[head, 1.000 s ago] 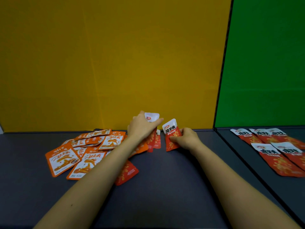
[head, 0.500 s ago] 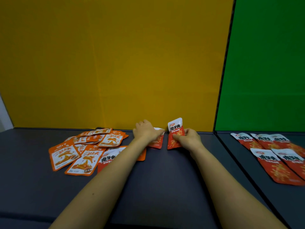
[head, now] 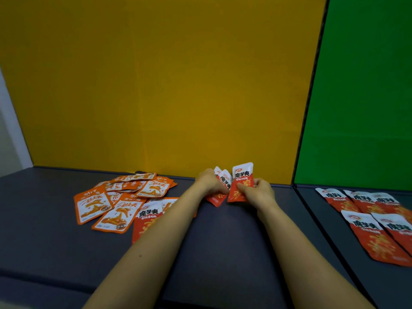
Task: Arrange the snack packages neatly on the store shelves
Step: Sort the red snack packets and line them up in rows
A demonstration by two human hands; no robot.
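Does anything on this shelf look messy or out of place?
Yes: the orange packets on the left lie in an overlapping, crooked heap, with one red packet mixed in at its near edge.

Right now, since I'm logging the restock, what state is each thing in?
Left hand: grips fanned packets.
Right hand: pinches upright packet.
Orange pile: loose, overlapping, lying flat.
Lone red packet: flat, partly hidden by the left forearm.
Green-section packets: flat, in overlapping rows.
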